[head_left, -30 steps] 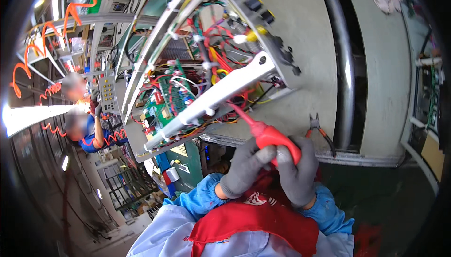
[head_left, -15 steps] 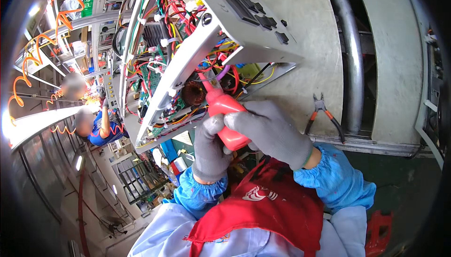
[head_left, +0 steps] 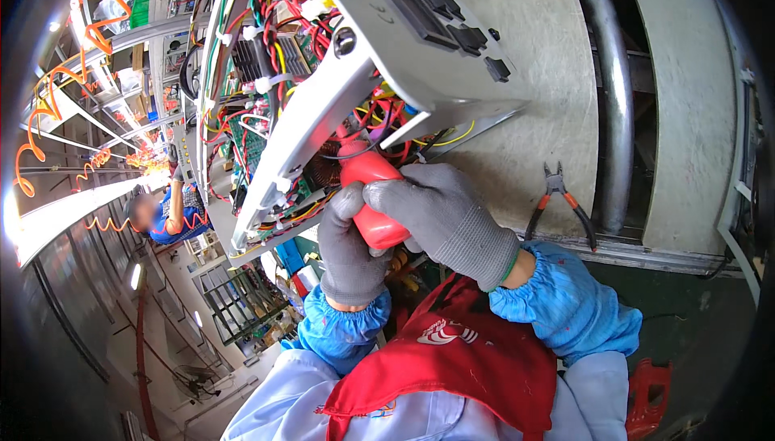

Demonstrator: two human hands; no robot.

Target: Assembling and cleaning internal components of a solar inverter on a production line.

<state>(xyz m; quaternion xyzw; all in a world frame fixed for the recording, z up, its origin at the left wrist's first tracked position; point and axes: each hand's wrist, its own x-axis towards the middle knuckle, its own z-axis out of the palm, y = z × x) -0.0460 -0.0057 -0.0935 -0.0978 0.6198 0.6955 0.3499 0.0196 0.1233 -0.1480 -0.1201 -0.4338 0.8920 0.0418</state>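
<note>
Both my hands, in grey gloves, are closed around a smooth red bulbous piece [head_left: 376, 205] with a narrower neck. Its kind is unclear. My left hand [head_left: 353, 235] grips its left side, and my right hand [head_left: 449, 219] presses on it from the right with thumb and fingers. The narrow end reaches in among the wires of an open-framed electrical unit [head_left: 319, 110], where its tip is hidden. Around that end lie red, yellow and black wires and a copper coil [head_left: 324, 170]. The unit's grey front panel [head_left: 408, 50] carries black switches and a yellow button.
Cutting pliers [head_left: 559, 205] with orange and black handles lie on the grey worktop [head_left: 537, 118], right of my hands. Beyond runs a metal tube [head_left: 607, 94]. A co-worker in blue [head_left: 182, 215] stands at far left near orange coiled hoses [head_left: 101, 41]. A red plastic part [head_left: 648, 397] lies low right.
Both hands, still gripping the red piece, have shifted slightly left. Its narrow end now sits lower behind a dark wire. The view has shifted a little too.
</note>
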